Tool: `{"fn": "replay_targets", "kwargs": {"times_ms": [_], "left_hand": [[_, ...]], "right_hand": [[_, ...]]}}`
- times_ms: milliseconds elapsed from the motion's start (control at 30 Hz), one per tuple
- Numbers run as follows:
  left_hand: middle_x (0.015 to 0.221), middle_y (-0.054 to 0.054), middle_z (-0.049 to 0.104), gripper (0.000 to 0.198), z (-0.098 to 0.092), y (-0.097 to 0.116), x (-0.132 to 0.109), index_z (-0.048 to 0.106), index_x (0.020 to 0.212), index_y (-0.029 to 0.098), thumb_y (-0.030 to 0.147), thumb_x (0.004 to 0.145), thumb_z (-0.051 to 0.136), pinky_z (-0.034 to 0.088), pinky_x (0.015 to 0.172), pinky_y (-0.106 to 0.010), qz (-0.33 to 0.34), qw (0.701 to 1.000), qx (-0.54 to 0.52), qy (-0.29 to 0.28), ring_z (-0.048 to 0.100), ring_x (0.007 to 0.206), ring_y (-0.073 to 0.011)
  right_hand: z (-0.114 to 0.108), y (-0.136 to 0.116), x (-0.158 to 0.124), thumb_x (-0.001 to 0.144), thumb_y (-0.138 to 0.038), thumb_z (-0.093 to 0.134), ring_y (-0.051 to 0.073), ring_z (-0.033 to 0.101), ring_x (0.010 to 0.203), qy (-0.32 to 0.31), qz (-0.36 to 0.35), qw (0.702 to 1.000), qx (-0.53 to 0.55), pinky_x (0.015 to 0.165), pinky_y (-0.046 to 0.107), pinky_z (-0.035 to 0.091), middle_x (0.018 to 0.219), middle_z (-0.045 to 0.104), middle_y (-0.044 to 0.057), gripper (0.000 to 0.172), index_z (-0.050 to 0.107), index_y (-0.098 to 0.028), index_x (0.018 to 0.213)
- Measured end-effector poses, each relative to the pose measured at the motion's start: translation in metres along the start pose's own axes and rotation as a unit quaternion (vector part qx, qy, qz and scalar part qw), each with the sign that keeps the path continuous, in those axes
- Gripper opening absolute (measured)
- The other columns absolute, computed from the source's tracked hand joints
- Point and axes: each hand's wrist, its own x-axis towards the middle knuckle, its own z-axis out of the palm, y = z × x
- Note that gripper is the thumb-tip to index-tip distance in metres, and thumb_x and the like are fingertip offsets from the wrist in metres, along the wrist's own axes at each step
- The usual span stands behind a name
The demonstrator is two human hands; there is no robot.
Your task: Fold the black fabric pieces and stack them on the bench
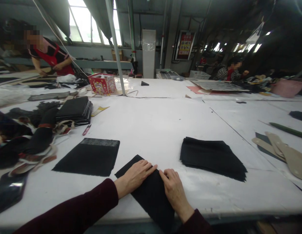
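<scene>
A piece of black cloth (153,198) lies at the table's near edge in front of me, its lower end hanging over. My left hand (138,174) rests flat on its upper part, fingers stretched along the top edge. At that edge, just right of the left fingertips, my right hand (174,188) has its fingers curled in and grips the cloth's border; its thumb is hidden. Left of my hands lies a neat stack of black cloth (89,159) with a greyish strip along the top. A looser pile of black cloth pieces (210,157) sits to the right.
At left stand a folded dark stack (75,109), pink thread snips (86,130) and jumbled dark straps (41,139). Beige templates (282,149) lie at right. A red patterned box (102,84) stands by a metal pole (116,48). Two people work farther back.
</scene>
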Motion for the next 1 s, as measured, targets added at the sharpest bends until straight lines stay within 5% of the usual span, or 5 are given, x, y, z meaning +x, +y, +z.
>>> {"fn": "replay_targets", "kwargs": {"times_ms": [267,500,767,1000], "left_hand": [[0.12,-0.007,0.054,0.046,-0.004,0.007,0.004,0.037,0.139,0.019,0.014,0.094,0.041,0.041,0.097,-0.034,0.02,0.999,-0.026,-0.004,0.05,0.11,-0.0203],[0.108,-0.005,0.056,0.055,-0.004,0.018,0.012,0.031,0.143,0.025,0.011,0.091,0.043,0.045,0.085,-0.036,0.008,0.999,0.006,-0.031,0.053,0.094,-0.0207],[0.118,-0.008,0.055,0.048,-0.001,0.026,0.015,0.036,0.139,0.014,0.01,0.092,0.042,0.044,0.088,-0.032,0.025,0.999,-0.012,-0.024,0.05,0.101,-0.0195],[0.107,-0.006,0.055,0.058,-0.003,0.039,0.018,0.028,0.146,0.023,0.011,0.091,0.041,0.043,0.08,-0.035,0.024,0.999,0.033,-0.034,0.051,0.092,-0.0215]], "right_hand": [[-0.008,0.005,-0.009,0.098,-0.01,0.037,0.023,0.045,0.086,0.008,-0.001,1.0,0.023,0.075,0.036,0.039,0.092,0.052,0.008,0.029,0.057,-0.013,0.118],[-0.012,0.013,-0.017,0.098,-0.009,0.036,0.023,0.046,0.085,0.002,-0.007,0.999,0.04,0.075,0.036,0.04,0.092,0.051,0.009,0.03,0.058,-0.013,0.118],[-0.016,0.02,-0.025,0.096,-0.007,0.039,0.023,0.045,0.086,-0.015,-0.018,0.999,0.026,0.077,0.037,0.04,0.092,0.052,0.009,0.03,0.058,-0.011,0.119],[-0.024,0.022,-0.029,0.096,-0.007,0.041,0.023,0.046,0.086,-0.021,-0.027,0.999,0.013,0.077,0.037,0.04,0.093,0.053,0.009,0.029,0.057,-0.012,0.12]]}}
